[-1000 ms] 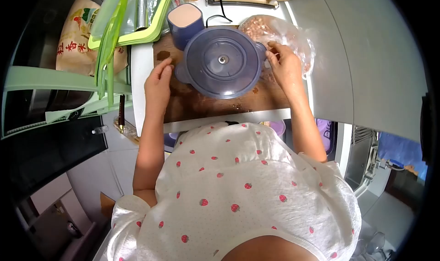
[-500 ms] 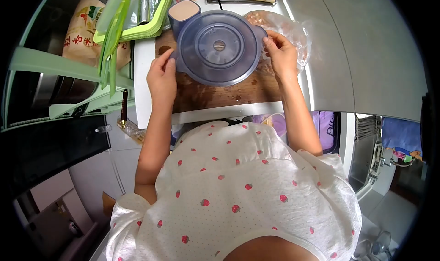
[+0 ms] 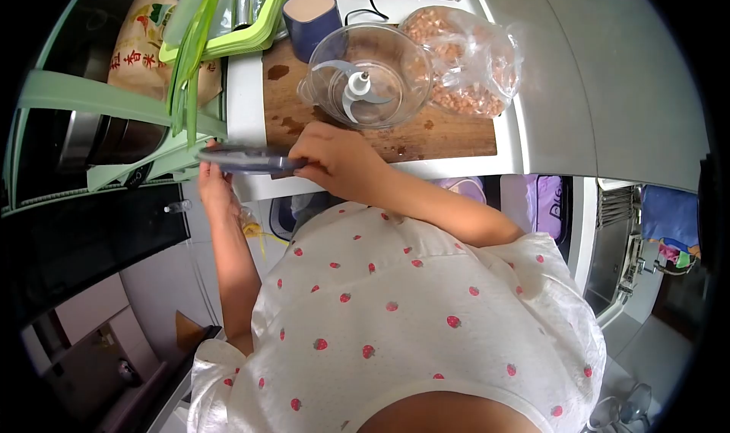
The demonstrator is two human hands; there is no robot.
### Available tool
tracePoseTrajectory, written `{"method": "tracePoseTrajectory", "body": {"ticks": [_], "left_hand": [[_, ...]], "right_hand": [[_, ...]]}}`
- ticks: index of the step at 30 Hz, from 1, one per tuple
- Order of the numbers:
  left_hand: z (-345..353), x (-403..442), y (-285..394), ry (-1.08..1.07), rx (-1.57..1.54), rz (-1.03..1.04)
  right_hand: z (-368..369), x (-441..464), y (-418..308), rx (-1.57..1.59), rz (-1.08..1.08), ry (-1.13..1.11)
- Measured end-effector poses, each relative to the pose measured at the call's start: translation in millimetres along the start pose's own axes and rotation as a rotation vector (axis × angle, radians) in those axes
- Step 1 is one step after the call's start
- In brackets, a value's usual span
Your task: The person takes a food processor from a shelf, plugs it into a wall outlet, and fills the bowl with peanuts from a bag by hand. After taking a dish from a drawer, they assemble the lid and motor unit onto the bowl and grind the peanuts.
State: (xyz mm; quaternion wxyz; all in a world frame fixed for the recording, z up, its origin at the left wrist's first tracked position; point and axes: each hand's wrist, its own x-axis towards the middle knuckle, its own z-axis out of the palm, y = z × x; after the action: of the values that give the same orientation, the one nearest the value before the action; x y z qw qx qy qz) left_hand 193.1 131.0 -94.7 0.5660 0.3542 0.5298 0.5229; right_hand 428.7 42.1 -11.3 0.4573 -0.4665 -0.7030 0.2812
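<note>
Head view: 2 hands [image 3: 334,159] grip the lid [image 3: 247,159] nearly edge-on, its long axis running left-right.

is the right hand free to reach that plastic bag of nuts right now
Not quite: the right hand is gripping the edge of the lid. Otherwise the reach looks likely, as the bag seems open from the front, with the clear bowl beside it.
</note>
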Motion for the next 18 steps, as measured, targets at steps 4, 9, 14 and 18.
{"method": "tracePoseTrajectory", "body": {"ticks": [4, 9, 14, 18], "left_hand": [[-5.7, -6.1, 5.6, 0.078, -0.051, -0.237], [-23.3, -8.6, -1.2, -0.143, -0.248, -0.284], [-6.1, -9.2, -7.6, -0.016, -0.108, -0.194], [-8.6, 6.4, -31.2, 0.076, 0.194, -0.102]], "right_hand": [[23.0, -8.0, 14.4, -0.280, -0.153, -0.103], [35.7, -19.0, 30.4, -0.370, -0.147, -0.138], [-20.7, -10.7, 25.1, -0.491, 0.027, 0.179], [-71.1, 1.6, 43.8, -0.630, 0.176, 0.341]]}}
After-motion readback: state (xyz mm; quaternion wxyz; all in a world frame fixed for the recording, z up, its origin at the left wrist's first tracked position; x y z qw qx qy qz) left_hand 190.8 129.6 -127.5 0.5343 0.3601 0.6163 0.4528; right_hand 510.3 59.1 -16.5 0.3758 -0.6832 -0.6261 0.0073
